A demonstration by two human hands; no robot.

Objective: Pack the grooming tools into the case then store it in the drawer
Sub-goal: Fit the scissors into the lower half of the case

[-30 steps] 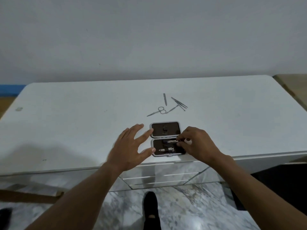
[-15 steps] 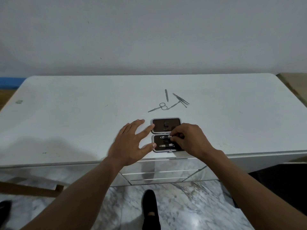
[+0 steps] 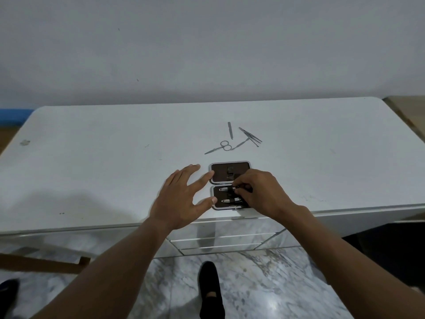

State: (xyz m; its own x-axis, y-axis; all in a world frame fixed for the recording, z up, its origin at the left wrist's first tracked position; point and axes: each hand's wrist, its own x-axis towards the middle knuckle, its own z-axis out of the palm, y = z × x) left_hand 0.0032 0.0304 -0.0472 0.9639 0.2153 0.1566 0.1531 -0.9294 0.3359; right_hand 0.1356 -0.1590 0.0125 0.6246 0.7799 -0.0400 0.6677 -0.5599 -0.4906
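Observation:
A small dark case lies open flat near the front edge of the white table. Its near half holds two silver nail clippers under a strap. My right hand pinches the end of the upper clipper and covers the case's right side. My left hand spreads straight fingers against the case's left edge, thumb at the near half, a fingertip at the far half. Behind the case lie small scissors, a nail file and thin tweezers and picks.
Mirrored drawer fronts sit under the table's front edge, below the case. A marble floor and my dark shoes show beneath. A wooden surface adjoins the table at the far right.
My right hand has slid the upper clipper leftward under the strap of the near half. My left hand has stayed against the case's left edge.

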